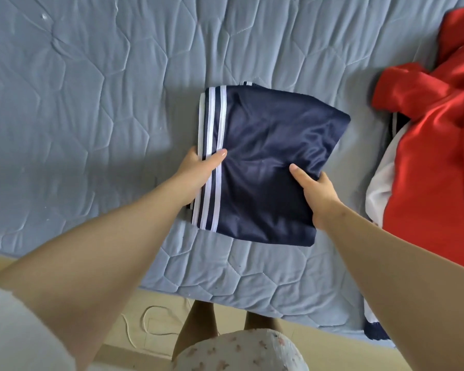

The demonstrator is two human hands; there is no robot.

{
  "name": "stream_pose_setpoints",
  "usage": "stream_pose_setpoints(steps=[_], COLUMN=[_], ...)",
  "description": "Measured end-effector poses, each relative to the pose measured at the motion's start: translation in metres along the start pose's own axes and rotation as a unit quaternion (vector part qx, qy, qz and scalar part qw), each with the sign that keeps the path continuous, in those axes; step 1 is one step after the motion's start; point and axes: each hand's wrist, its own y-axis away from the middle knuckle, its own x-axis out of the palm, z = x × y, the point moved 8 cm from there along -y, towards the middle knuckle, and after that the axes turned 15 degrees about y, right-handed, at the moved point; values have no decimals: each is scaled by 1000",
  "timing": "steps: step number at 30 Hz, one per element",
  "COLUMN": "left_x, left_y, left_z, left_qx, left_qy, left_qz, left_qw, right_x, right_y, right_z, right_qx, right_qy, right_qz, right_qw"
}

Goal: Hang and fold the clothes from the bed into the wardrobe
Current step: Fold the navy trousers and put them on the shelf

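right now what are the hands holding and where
Both hold the folded navy garment: left hand on its striped edge, right hand on the opposite edge.

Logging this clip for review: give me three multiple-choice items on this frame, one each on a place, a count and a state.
1. Where does the red garment lie?
A. On the bed, to the right of the folded navy garment
B. On top of the navy garment
C. On the floor

2. How many white stripes run along the navy garment's left edge?
A. One
B. Three
C. Six

3. How do the left hand and right hand stand?
A. Neither touches the navy garment
B. Only the left grips it
C. Both grip it, one at each side

Answers:
1 A: the red cloth lies on the quilted cover at the right edge of the view.
2 B: three white bands show.
3 C: each thumb lies on top of the navy garment, at opposite sides.
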Motion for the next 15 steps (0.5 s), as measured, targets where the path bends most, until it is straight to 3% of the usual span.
stream_pose_setpoints(steps=[8, 15], left_x=[-25, -80], left_y=[27, 105], left_z=[6, -38], left_qx=[-119, -113], left_qy=[0, 68], left_qz=[18, 40], left_qw=[993, 991], right_x=[20, 26], right_y=[36, 123], right_z=[-1, 54], right_qx=[55, 32], right_qy=[-50, -32], right_qz=[95, 126], right_qw=[993, 991])
